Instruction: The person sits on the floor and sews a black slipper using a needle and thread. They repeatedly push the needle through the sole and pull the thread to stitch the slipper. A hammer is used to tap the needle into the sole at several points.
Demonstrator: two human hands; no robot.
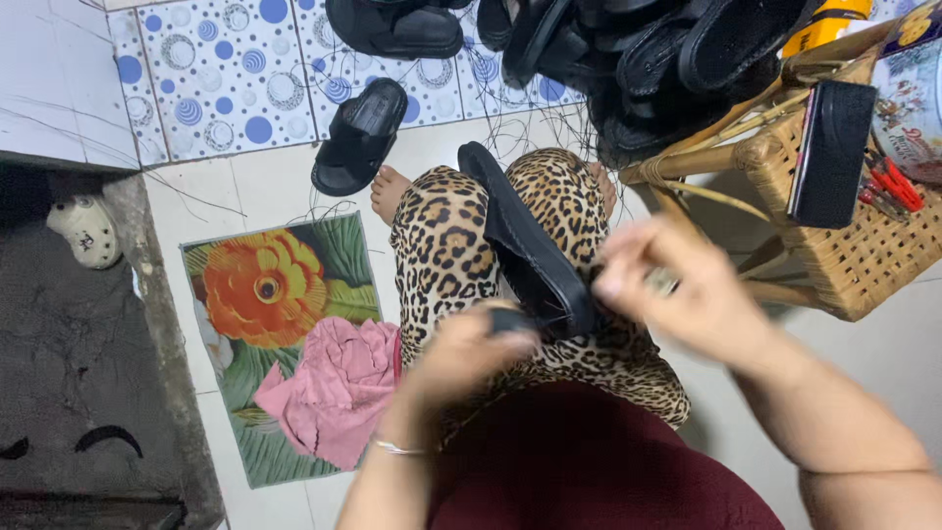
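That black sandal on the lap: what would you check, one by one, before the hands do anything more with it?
1. Black sandal held at its near end: ok, the left hand and the right hand both meet it there.
2. Sandal supported: ok, it lies along the leopard-print lap.
3. What the left hand's fingers grip: cannot tell, a small dark piece shows but is blurred.
4. Right hand's grip: cannot tell, motion blur hides the fingers.
5. Tools within reach: ok, red-handled tools lie on the wicker stool to the right.
6. Other sandals set apart: ok, the pile sits beyond the feet.
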